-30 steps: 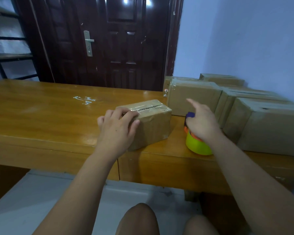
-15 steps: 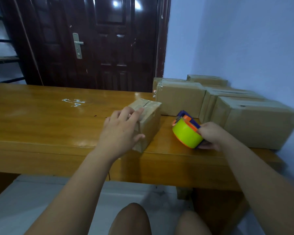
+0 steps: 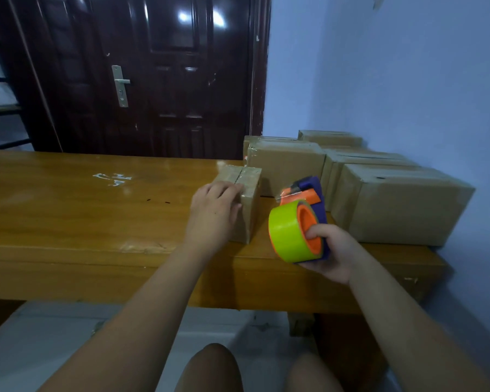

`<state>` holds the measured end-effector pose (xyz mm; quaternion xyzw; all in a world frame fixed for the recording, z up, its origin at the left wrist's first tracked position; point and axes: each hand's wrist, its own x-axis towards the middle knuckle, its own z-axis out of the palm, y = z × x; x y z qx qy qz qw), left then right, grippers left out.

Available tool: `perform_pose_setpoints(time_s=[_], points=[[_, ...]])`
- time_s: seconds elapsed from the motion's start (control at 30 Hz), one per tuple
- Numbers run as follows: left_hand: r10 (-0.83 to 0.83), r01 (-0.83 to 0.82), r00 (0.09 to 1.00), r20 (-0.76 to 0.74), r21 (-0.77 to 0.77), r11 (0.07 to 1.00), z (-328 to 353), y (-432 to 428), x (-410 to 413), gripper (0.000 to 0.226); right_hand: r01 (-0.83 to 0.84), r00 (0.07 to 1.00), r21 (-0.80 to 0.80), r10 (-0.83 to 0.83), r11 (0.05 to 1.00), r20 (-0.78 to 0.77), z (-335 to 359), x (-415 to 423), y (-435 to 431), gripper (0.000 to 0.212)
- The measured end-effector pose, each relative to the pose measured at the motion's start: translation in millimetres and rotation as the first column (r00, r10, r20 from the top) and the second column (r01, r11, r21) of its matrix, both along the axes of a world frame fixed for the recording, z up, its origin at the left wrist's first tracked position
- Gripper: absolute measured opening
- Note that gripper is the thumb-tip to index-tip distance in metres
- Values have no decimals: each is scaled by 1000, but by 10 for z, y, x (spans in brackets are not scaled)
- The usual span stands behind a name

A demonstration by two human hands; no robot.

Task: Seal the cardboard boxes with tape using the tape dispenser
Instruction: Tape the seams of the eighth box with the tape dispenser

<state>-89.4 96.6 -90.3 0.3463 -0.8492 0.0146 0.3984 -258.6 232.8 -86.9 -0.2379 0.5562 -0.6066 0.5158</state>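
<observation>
Closest to me are the person's two bare knees (image 3: 210,369), low down in front of the small box (image 3: 248,193). A bit nearer than the small box and just to its right, the right hand (image 3: 335,251) holds the tape dispenser (image 3: 300,222). Its fingers are curled round the purple frame, and one finger or thumb is tucked into the orange ring inside the green tape roll (image 3: 285,230). The dispenser is near the small box but does not touch it. The left hand (image 3: 212,213) grips the small box at its near end. Its fingers are close together and bent over the top edge, and the thumb presses on the near side. The small box sits on the wooden table (image 3: 68,216), close to the front edge, with a dark slit running down the middle of its top. Left of the small box there are some white marks (image 3: 113,178) on the wood. Right of it and behind it are bigger cardboard boxes (image 3: 402,205), packed side by side on the table, and one of them is just behind the small box. Far behind the small box stands a dark door (image 3: 167,80) with a silver handle (image 3: 120,84). A pale blue wall (image 3: 393,66) rises behind the bigger boxes.
</observation>
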Motion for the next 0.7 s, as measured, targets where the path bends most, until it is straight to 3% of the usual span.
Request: perform_pose_setpoints(time_s=[0.07,0.17,0.27,0.4,0.5,0.6,0.7], points=[[16,-13,993,-117,31,999,86,111,-13,36,35,999,-50,-37,998,-38,12,23,-4,33],[-38,126,904,-426,180,975,303,453,-15,9,111,985,-177,-132,978,-113,37,84,-34,32],[-63,289,867,-495,395,872,465,689,-95,18,178,929,-338,-271,924,-252,44,163,-70,29],[-32,326,862,-506,505,799,478,718,-243,43,92,684,-519,-433,850,-587,46,247,-33,52],[-46,372,845,-533,522,767,462,715,-301,42,43,491,-590,-531,806,-690,62,296,16,57],[-16,363,822,-569,502,785,437,726,-317,33,33,417,-609,-564,793,-713,71,310,14,59],[48,417,728,-684,498,760,420,713,-281,25,50,357,-624,-597,780,-719,79,307,12,60]])
